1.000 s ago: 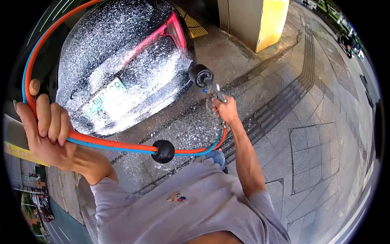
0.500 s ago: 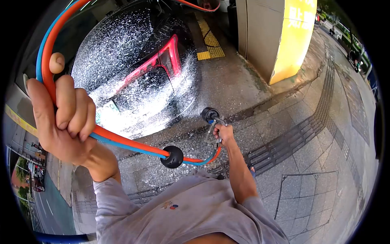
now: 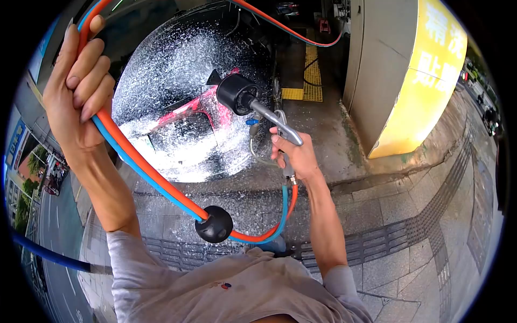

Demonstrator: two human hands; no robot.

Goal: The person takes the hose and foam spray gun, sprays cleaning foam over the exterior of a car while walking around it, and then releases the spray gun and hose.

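My left hand [image 3: 86,91], raised at the upper left, is wrapped round the paired orange and blue hoses [image 3: 142,153]. A black ball [image 3: 214,224] sits on the hoses lower down, and from there they curve up to the spray gun. My right hand [image 3: 298,153] grips the handle of that spray gun [image 3: 237,94], which has a wide black nozzle head and a grey metal tube. The nozzle points up and left at the dark car [image 3: 183,59]. White foam covers much of the car's body and partly hides its red tail light [image 3: 186,110].
A pillar with a yellow sign [image 3: 425,81] stands to the right of the car. Yellow floor grating [image 3: 312,81] lies beyond the car. A stretch of hose [image 3: 291,32] hangs across the top. Tactile paving [image 3: 371,245] crosses the pavement, and a road [image 3: 59,237] runs at the left.
My right hand has raised the spray gun, and its nozzle now overlaps the car's tail light in view. My left hand has moved up with the hoses. The view has shifted.
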